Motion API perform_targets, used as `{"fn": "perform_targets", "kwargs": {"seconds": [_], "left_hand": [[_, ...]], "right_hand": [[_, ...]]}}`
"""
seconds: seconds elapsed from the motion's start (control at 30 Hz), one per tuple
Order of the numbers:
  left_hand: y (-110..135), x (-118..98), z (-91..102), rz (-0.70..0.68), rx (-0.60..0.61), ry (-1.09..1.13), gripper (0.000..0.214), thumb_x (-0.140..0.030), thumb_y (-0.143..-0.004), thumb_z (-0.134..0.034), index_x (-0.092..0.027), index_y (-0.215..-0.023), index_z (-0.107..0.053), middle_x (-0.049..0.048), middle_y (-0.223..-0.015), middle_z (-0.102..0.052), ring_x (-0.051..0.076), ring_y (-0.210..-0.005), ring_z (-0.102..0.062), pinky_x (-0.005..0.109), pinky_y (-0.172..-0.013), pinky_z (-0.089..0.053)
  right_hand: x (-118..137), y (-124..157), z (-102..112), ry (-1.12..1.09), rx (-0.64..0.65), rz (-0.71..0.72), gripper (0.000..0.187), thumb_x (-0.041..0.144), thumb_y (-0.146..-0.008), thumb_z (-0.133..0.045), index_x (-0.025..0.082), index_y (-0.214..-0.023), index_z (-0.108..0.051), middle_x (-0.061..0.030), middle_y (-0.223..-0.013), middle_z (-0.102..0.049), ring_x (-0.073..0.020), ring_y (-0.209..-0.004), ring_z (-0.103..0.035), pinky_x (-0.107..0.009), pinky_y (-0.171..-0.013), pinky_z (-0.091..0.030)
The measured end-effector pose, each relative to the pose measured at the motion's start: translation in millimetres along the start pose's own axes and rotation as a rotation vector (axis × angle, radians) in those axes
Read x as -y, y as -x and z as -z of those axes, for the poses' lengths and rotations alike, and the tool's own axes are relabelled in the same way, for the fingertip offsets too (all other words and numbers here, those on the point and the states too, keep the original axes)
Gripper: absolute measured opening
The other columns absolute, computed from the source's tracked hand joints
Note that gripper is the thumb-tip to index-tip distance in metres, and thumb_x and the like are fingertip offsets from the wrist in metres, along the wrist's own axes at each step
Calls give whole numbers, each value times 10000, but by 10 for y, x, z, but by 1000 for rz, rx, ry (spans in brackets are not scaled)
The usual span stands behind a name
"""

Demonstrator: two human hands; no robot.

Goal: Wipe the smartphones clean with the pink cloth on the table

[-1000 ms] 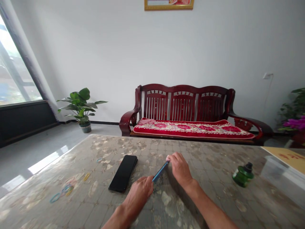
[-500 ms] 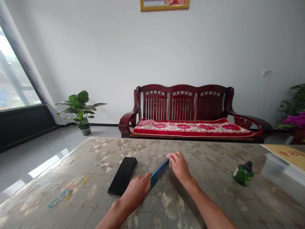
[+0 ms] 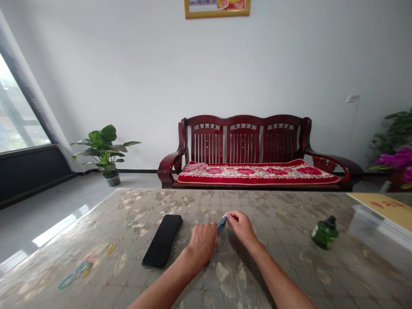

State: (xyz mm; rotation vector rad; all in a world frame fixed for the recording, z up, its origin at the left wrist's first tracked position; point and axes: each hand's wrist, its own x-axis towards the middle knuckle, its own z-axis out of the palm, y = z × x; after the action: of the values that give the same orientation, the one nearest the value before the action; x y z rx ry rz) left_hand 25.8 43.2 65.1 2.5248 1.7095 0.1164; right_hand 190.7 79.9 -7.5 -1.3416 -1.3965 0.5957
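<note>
Left hand: the left hand [image 3: 203, 241] is wrapped over the near-left end of a blue slab [image 3: 221, 224], back of the hand upward, gripping it.
Right hand: the right hand [image 3: 240, 228] has thumb and forefinger together at the slab's far-right end; how firmly they pinch, I cannot tell.
Blue slab: between the two hands, over the middle of the patterned table [image 3: 264, 206]; whether it touches the cloth is hidden.
Long axis: slanting from near left to far right, one end under the left hand, the other pointing at the right fingertips.
Blue slab's face: tilted up steeply, a thin edge uppermost, with only a short stretch showing between the hands.
Black phone: the black phone [image 3: 162, 241] lies flat just left of the left hand, screen up, its long axis also running near left to far right.
Rubber bands: coloured rubber bands [image 3: 86, 267] lie loosely grouped at the left, well apart from the hands.
Green bottle: the green bottle [image 3: 324, 236] stands to the right under a black cap; its fill level is unclear.
Clear box: the clear box [image 3: 370, 236] sits at the right edge, a tan sheet [image 3: 384, 205] with red writing over its far side; its contents are indistinct.
Plant pot: the pot [image 3: 111, 179] on the floor, far left, holds a leafy plant [image 3: 104, 148].
</note>
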Motion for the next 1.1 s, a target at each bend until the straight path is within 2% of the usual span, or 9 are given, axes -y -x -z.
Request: {"fn": "perform_targets", "kwargs": {"seconds": [0.17, 0.3, 0.43, 0.67, 0.87, 0.93, 1.0, 1.1], "left_hand": [[-42, -112, 11, 16, -13, -56, 253, -127, -932, -428, -122, -983, -676, 188, -876, -733, 311, -854, -722, 349, -700, -513], [40, -66, 74, -30, -80, -82, 254, -221, -983, -421, -153, -958, -664, 132, -833, -742, 284, -807, -725, 316, -685, -498], [136, 9, 50, -69, -246, -31, 261, -313, -1006, -428, -198, -920, -646, 70, -803, -742, 243, -785, -713, 279, -693, -468], [252, 133, -146, -150, -558, 99, 284, -337, -992, -447, -217, -823, -641, 37, -702, -696, 195, -690, -664, 261, -652, -435], [278, 183, -196, -209, -718, 206, 360, -363, -1018, -371, -212, -897, -674, 48, -715, -680, 188, -701, -640, 277, -701, -456], [282, 201, -226, -206, -770, 250, 365, -358, -1020, -366, -205, -904, -677, 47, -721, -679, 185, -698, -634, 280, -708, -461], [290, 218, -266, -194, -816, 290, 353, -359, -1016, -381, -199, -904, -676, 45, -726, -681, 185, -695, -631, 284, -705, -466], [315, 237, -333, -175, -849, 351, 328, -370, -1005, -411, -196, -911, -672, 50, -759, -695, 190, -720, -640, 291, -717, -476]], "right_hand": [[131, 97, -9, -10, 34, 19, 296, 463, -813, -608, 194, -733, -700, -27, -720, -681, -184, -673, -610, -274, -630, -463], [369, 147, 50, -13, 11, 87, 256, 419, -856, -579, 203, -792, -700, -36, -806, -681, -188, -751, -620, -288, -707, -473], [553, 164, 168, 11, -20, 159, 249, 403, -891, -557, 211, -825, -701, -41, -840, -673, -195, -808, -623, -298, -753, -473], [560, 211, 263, 94, -50, 157, 255, 405, -902, -559, 212, -806, -696, -49, -823, -668, -202, -763, -622, -305, -702, -484], [886, 312, 235, 174, -99, 419, 191, 317, -960, -508, 236, -933, -678, -54, -903, -656, -196, -878, -612, -311, -796, -488], [931, 333, 225, 202, -97, 462, 187, 301, -968, -498, 242, -950, -674, -53, -908, -652, -194, -896, -607, -310, -813, -486], [898, 334, 210, 186, -113, 418, 192, 318, -964, -503, 237, -924, -672, -52, -909, -655, -194, -899, -608, -311, -825, -485], [770, 325, 150, 20, -81, 184, 259, 419, -935, -530, 215, -850, -665, -45, -841, -661, -191, -802, -613, -294, -737, -490]]}}
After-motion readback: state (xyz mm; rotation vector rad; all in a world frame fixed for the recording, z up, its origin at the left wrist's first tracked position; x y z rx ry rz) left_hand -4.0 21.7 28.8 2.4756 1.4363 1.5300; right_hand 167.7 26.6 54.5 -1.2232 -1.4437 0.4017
